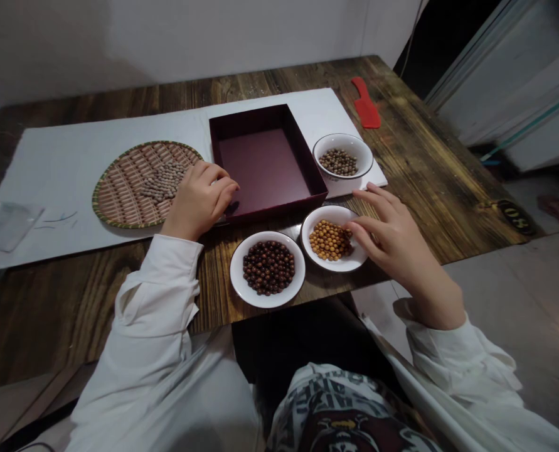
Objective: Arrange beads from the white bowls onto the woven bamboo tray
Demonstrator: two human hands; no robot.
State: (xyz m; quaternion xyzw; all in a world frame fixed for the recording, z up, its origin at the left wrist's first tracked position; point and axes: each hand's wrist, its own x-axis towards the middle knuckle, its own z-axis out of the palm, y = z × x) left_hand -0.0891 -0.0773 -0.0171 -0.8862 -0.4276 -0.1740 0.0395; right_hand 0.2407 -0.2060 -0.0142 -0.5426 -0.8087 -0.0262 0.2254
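left hand (199, 201) loosely curled and empty, just beside the maroon box (265, 169) at 12 o'clock and near the rim of the woven bamboo tray (119, 188) at 9 o'clock. right hand (392, 238) released, fingertips (354, 227) at the amber beads (329, 240) on a white plate (324, 215) at 4 o'clock. dark beads (268, 268) sit on another plate (236, 276) at 6 o'clock.

Maroon box (263, 169), dark brown beads (268, 268) (amber ones (330, 240) alongside), pink-striped woven tray (118, 188)

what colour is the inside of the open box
The open box is deep maroon inside, best seen in the head view.
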